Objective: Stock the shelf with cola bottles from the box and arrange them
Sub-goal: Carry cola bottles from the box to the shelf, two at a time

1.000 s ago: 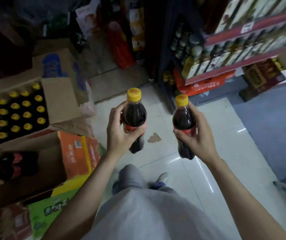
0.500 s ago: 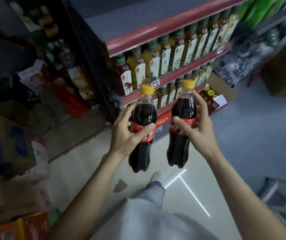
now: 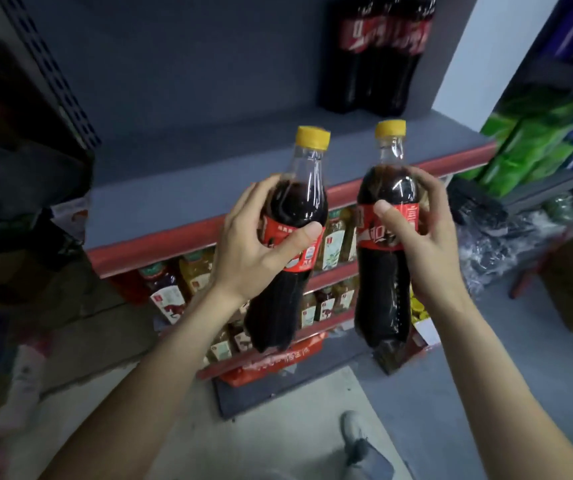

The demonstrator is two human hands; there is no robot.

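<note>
Two cola bottles are in the air before the grey shelf (image 3: 181, 188); your left hand (image 3: 243, 251) clasps one bottle (image 3: 295, 216), your right hand (image 3: 427, 244) the other bottle (image 3: 387, 220); only a few big bottles (image 3: 378, 53) stand far right; most stocking remains.

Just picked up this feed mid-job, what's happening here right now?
A person is stocking cola. The left hand grips one yellow-capped cola bottle around its red label, and the right hand grips a second one the same way. Both bottles are upright in the air in front of the grey shelf, not yet set down. That shelf is mostly bare, with a few larger cola bottles standing at its back right.
</note>
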